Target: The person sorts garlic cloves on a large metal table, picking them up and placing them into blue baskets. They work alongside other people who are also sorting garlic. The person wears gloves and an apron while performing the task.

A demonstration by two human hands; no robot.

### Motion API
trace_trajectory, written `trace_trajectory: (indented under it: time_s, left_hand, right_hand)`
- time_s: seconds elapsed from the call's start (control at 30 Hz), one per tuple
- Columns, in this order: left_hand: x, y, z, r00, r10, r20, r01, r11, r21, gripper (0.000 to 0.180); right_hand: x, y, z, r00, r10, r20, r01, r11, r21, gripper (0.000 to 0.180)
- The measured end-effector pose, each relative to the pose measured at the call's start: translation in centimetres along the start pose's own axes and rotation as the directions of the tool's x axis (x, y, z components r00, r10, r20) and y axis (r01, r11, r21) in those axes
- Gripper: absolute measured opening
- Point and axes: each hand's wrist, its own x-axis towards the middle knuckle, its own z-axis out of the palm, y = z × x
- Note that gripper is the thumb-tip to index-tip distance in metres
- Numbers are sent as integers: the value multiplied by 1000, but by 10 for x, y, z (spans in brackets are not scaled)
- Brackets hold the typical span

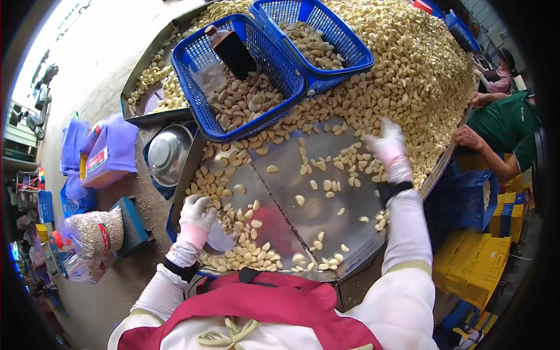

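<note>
Where peeled garlic cloves (pixel 408 76) heap up at the far right of the sheet-metal worktable (pixel 356 233) and thin out toward its near edge, the person's gloved right hand (pixel 387 144) is over the heap's nearer margin; motion blur means I cannot tell how far its fingers are spread or whether it has hold of any cloves. At the table's left edge, beside a smaller cluster, the gloved left hand (pixel 197 218) has its fingers loosely bent, though its grip is hidden. The step in hand looks like working through loose cloves by hand; the next move seems to call for light fingers, low over the metal, so cloves do not scatter. Counting outward: cloves beyond tallying, two blue plastic baskets (pixel 192 65) on the table with browner cloves inside, one dark bottle (pixel 235 55) in the left basket, one steel bowl (pixel 170 154) beside the table, and two co-workers (pixel 501 122) at right.
</note>
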Motion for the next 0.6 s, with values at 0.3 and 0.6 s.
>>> trace_trajectory:
  time_s: [0.3,0.6]
  left_hand:
    - [77,126,59,857,516,-20,-486,819,305,46]
    - [120,189,77,750,619,234,-661,683,311,43]
  right_hand:
    - [18,-70,29,905,19,425,-2,999,-40,105]
    - [-135,-99,55,785,-553,278,567,823,33,19]
